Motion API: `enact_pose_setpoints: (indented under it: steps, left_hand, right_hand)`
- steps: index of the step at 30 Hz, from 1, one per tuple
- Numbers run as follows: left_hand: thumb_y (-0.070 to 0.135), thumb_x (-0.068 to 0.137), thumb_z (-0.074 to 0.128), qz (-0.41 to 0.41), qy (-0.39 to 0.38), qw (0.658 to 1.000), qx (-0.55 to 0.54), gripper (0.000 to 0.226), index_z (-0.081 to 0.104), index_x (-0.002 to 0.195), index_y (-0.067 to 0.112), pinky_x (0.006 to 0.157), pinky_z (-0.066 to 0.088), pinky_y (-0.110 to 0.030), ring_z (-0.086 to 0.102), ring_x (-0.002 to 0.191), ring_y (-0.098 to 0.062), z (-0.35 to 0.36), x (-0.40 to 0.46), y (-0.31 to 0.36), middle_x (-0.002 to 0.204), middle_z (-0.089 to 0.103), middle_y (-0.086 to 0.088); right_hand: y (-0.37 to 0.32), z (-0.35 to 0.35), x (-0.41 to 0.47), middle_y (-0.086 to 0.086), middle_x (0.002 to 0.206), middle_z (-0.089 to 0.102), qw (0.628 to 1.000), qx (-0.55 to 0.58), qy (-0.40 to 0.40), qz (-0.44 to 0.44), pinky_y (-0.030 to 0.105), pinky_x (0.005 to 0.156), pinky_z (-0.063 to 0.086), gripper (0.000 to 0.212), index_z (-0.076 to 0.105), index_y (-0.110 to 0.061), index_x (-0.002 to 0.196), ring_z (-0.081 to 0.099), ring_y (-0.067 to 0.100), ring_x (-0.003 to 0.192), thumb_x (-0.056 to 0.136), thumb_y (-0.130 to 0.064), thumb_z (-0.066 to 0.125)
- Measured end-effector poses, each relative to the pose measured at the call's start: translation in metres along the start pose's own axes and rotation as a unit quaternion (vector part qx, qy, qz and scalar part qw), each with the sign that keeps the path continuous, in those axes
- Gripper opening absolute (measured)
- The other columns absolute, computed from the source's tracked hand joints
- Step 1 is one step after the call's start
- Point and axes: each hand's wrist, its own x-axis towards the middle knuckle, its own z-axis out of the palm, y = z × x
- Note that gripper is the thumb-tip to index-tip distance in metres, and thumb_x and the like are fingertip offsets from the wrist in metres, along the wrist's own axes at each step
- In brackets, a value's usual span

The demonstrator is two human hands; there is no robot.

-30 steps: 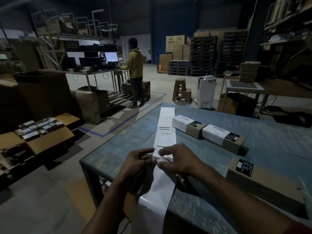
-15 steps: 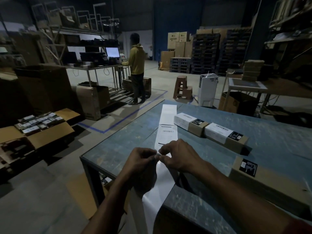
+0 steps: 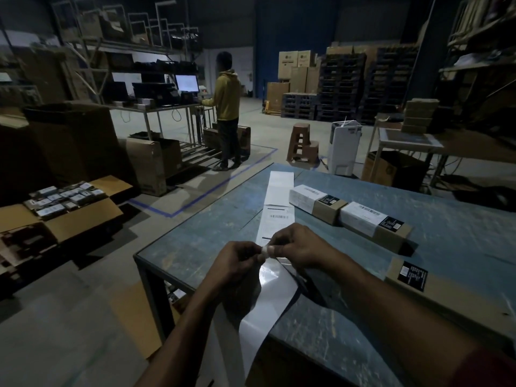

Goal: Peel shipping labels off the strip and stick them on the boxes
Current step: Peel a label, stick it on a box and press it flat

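Both hands, left hand [image 3: 237, 263] and right hand [image 3: 296, 244], pinch a curled white label [image 3: 265, 250] corner off the long glossy strip [image 3: 275, 208] on my table [image 3: 446, 241].

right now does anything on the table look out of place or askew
Mostly no. The spent backing of the label strip hangs over the table edge; the nearest box has no white label yet.

Bare forearms, dark red sleeve [image 3: 485, 367] R.
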Motion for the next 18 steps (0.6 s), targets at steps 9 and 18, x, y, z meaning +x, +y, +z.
enact_pose_setpoints:
  steps: [9,18]
  left_hand:
    - [0.014,0.092,0.075,-0.071,0.047,0.995,0.058,0.033,0.069,0.124,0.019,0.066,0.055,-0.026,0.071,0.071,-0.006,-0.012,-0.01,0.004,0.077,0.075,0.004]
    - [0.036,0.099,0.066,0.001,0.076,0.919,0.387,0.067,0.036,0.158,0.032,0.106,0.043,-0.037,0.04,0.138,-0.022,0.002,-0.006,0.041,0.153,0.043,-0.002]
  right_hand:
    - [0.011,-0.019,0.018,0.008,0.095,0.075,0.978,0.102,0.143,0.11,0.036,0.069,0.062,0.014,0.074,-0.015,0.102,0.074,0.019,0.08,0.104,-0.021,0.062]
    - [0.012,-0.016,0.039,0.004,0.11,0.078,0.98,-0.024,0.182,0.081,0.039,0.089,0.059,0.021,0.08,-0.021,0.109,0.07,0.022,0.098,0.099,-0.034,0.067]
